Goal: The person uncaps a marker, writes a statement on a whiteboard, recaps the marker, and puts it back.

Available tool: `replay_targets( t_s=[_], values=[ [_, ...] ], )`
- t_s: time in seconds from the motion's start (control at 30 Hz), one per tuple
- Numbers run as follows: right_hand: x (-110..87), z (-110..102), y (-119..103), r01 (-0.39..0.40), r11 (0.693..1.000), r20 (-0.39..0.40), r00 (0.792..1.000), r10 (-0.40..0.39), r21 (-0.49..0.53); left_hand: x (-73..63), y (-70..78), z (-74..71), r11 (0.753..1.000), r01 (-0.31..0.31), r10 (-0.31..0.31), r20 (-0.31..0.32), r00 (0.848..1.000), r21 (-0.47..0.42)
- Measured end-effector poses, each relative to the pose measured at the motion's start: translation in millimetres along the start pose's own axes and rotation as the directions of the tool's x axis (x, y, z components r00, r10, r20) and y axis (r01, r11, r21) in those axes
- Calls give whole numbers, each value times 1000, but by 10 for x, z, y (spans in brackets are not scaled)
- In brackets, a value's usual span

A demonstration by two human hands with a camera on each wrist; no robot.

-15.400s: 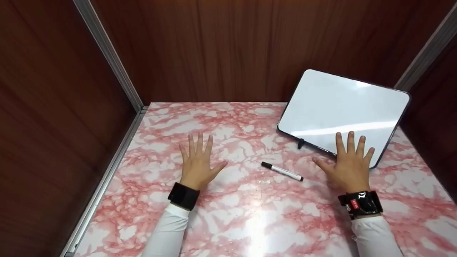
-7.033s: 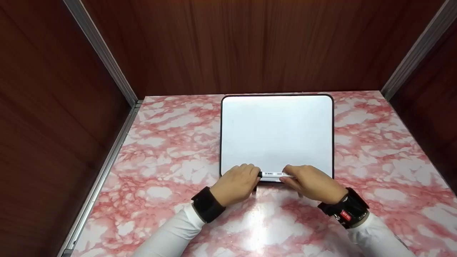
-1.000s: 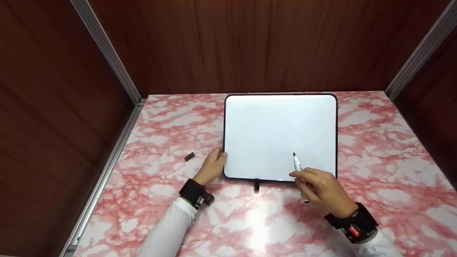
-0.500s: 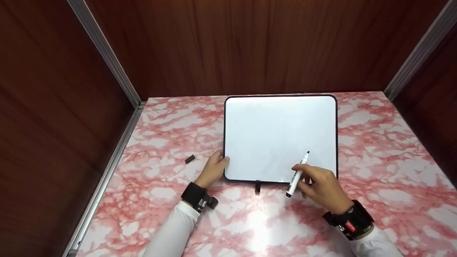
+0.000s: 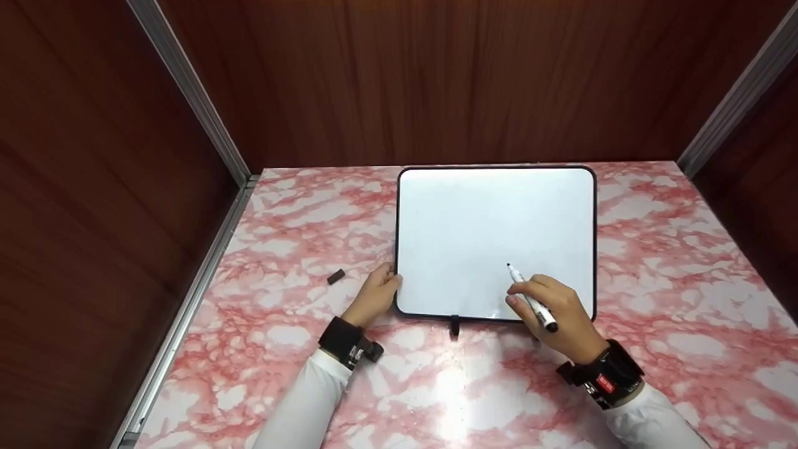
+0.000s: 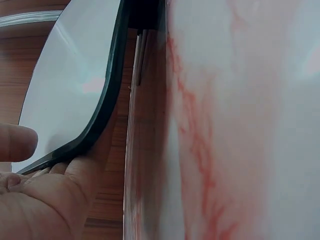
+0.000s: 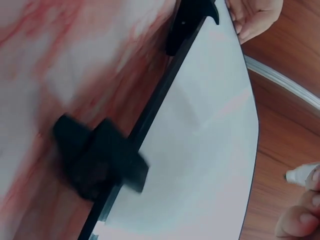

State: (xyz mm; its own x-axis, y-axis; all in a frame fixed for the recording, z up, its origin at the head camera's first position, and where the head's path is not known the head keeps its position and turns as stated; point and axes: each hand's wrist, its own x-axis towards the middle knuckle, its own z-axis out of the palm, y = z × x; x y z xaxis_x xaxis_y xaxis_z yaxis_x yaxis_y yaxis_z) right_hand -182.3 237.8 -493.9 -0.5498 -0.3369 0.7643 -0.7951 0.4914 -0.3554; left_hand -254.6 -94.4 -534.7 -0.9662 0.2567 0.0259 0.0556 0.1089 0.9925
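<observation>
A black-framed whiteboard [image 5: 492, 237] stands propped on the table, its white face bare of marks. My left hand [image 5: 374, 293] grips its lower left edge; in the left wrist view the thumb [image 6: 17, 142] lies over the front and the fingers pass behind the frame. My right hand [image 5: 558, 318] pinches an uncapped white marker [image 5: 530, 296] in front of the board's lower right part. Its black tip points up and left. The right wrist view shows the marker's tip end [image 7: 300, 175] at its right edge. The marker's black cap [image 5: 336, 277] lies on the table, left of my left hand.
Black support feet hold the board's bottom edge; one foot [image 5: 454, 325] juts toward me, and another foot [image 7: 100, 155] shows in the right wrist view. The red-and-white marbled table [image 5: 299, 249] is enclosed by brown wood-grain panels [image 5: 436, 81] with metal corner strips.
The board moved from the back right to the middle. The marker was picked up and uncapped, its cap set down, and my left hand took the board. Lately the marker tip swung right, then left.
</observation>
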Motion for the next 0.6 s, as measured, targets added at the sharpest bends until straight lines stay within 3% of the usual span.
replay_targets(
  t_s=[0.33,0.6],
  values=[
    [295,158,-10,-116,990,31,993,113,86,49,-75,-54,997,-68,68,8,998,37],
    [559,445,67,-98,979,17,995,97,179,47,-90,-56,997,-82,82,35,996,-2]
  ],
)
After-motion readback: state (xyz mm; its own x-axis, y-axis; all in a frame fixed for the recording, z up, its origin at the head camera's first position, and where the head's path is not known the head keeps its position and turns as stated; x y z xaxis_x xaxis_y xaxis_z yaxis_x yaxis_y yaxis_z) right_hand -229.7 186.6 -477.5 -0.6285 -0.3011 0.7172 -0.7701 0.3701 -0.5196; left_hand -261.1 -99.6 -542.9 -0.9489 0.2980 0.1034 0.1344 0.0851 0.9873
